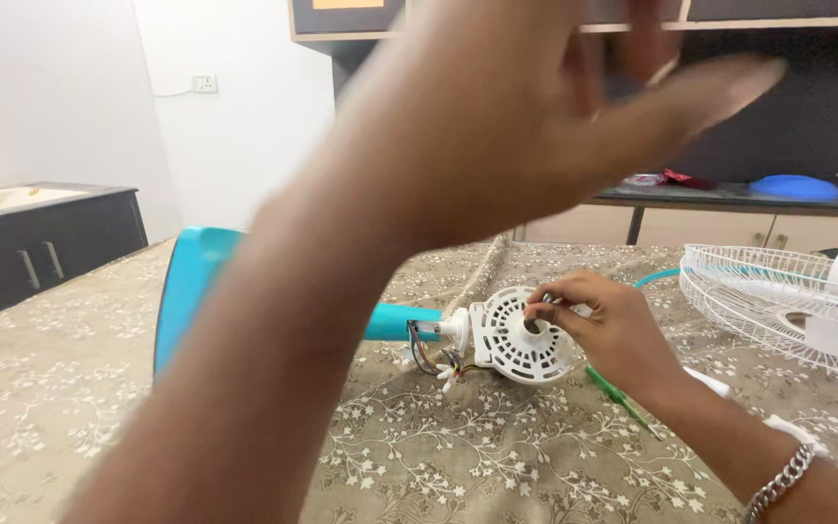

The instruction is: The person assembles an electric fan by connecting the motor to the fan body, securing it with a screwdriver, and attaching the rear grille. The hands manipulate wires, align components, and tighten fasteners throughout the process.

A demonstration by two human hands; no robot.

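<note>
Nearest, the left hand [535,116] is raised and blurred, fingers spread and holding nothing, and its forearm covers much of the flowered table cover [70,408]. Beyond it, the right hand [598,330] pinches its fingertips at the centre of the white slotted motor cover [516,340], which lies mid-table on the end of a teal fan stand [196,281]. The cover looks light, stiff plastic that might crack; its rim seems the safest hold, clear of the loose coloured wires [429,354]. A green screwdriver [623,400] is partly hidden under the wrist. Far right, the white wire fan guard [778,291] is cut off.
</note>
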